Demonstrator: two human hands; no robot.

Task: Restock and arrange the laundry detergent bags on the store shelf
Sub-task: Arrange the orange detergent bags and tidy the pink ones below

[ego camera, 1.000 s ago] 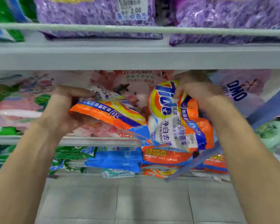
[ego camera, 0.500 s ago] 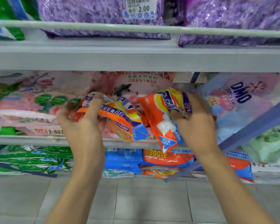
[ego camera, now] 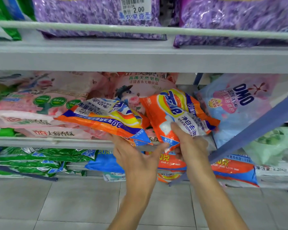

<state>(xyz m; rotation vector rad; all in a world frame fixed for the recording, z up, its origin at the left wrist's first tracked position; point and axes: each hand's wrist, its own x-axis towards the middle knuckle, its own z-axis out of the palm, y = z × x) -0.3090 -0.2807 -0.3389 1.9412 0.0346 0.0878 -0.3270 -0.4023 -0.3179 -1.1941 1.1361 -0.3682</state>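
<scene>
Above the grey tiled floor, the grey shelf carries pink detergent bags; at its front edge, the left hand props the left orange bag from beneath, while the right hand pinches the right orange bag.

We see two bare forearms below the upper shelf, uncovered to the wrists, with a bare left hand and right hand.

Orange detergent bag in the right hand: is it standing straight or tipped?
Tipped. Print on the orange detergent bag runs slanted; the right hand pinches its lower end.
</scene>
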